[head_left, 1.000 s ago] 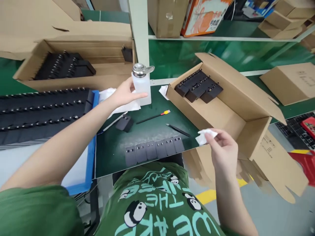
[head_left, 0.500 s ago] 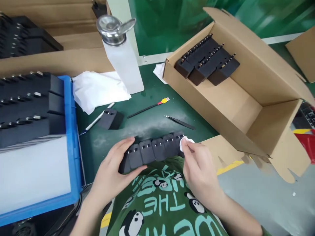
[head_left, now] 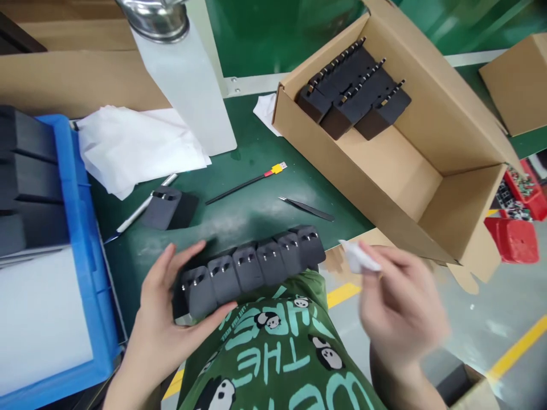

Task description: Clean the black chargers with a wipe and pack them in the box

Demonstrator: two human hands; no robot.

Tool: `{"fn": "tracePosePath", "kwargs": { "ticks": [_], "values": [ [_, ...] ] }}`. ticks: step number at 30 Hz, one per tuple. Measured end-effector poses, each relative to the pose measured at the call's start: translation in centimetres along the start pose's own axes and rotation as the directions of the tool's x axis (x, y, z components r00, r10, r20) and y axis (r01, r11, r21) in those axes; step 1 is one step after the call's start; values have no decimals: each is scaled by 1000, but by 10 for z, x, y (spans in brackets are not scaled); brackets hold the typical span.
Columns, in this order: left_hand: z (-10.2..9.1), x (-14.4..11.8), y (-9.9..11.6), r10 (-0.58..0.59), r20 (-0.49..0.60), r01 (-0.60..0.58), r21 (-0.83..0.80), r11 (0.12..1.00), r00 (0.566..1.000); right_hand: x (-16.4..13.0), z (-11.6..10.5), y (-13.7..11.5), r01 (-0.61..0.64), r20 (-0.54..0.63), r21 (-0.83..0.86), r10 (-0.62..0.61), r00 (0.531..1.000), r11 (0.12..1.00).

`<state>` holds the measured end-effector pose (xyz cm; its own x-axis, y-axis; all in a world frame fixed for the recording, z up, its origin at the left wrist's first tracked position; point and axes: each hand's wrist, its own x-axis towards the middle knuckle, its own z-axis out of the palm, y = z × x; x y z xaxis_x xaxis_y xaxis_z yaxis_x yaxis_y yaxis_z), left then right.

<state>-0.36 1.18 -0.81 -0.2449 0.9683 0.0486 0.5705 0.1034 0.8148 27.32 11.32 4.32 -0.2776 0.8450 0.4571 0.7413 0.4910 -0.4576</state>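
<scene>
Plugs [head_left: 252, 266], six dark blocks side by side in a row, lie at the near edge of the green surface [head_left: 256, 171], just above the person's green shirt. At far left sits a blue tray [head_left: 81, 228] of dark blocks, then a sheet of white tissue [head_left: 137, 142] and, behind it, a white bottle [head_left: 188, 91] with a metal cap. A pen [head_left: 137, 212] and a single dark block [head_left: 164, 208] lie nearer. The left hand [head_left: 166, 324] cups the left end of the row, thumb beneath and fingers spread along the back, so it has firm hold of that end; a second ago it was up at the bottle and has since come down. Beyond the row lie a black stick [head_left: 243, 183] with a yellow tip and tweezers [head_left: 305, 208]. The right hand [head_left: 397, 307], blurred, pinches a small white wipe [head_left: 356, 259] between its fingers; half a second ago the wipe pressed on the row's right end, and now it hangs just off it, apart. My judgement: one wiping stroke is done. An open box [head_left: 401, 165] with three dark bars stands at right.
</scene>
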Motion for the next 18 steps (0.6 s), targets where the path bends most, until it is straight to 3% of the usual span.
{"fn": "tracePosePath", "kwargs": {
  "ticks": [3, 6, 12, 14, 15, 16, 18],
  "values": [
    [-2, -9, -4, -152, 57, 153, -10, 988, 987, -9, 18, -5, 192, 94, -53, -186, 978, 980],
    [-1, -13, -6, -219, 68, 220, -13, 975, 973, -12, 34, -27, 330, 171, -62, -316, 933, 942],
    [-3, -9, -7, -124, 93, 120, 47, 992, 988, 9, 60, -82, 621, 233, 101, -626, 744, 777],
    [-4, -8, -7, -107, 81, 105, 23, 994, 991, 19, 63, -92, 586, 290, 310, -662, 691, 749],
    [-4, -8, -7, -96, 76, 96, 3, 995, 992, 23, 60, -94, 504, 321, 444, -657, 682, 741],
    [-5, -8, -6, -87, 77, 89, -17, 996, 993, 26, 53, -92, 381, 356, 548, -620, 699, 745],
    [-7, -8, -5, -86, 102, 91, -52, 994, 991, 27, 31, -79, 176, 392, 562, -448, 803, 808]
  ]
}}
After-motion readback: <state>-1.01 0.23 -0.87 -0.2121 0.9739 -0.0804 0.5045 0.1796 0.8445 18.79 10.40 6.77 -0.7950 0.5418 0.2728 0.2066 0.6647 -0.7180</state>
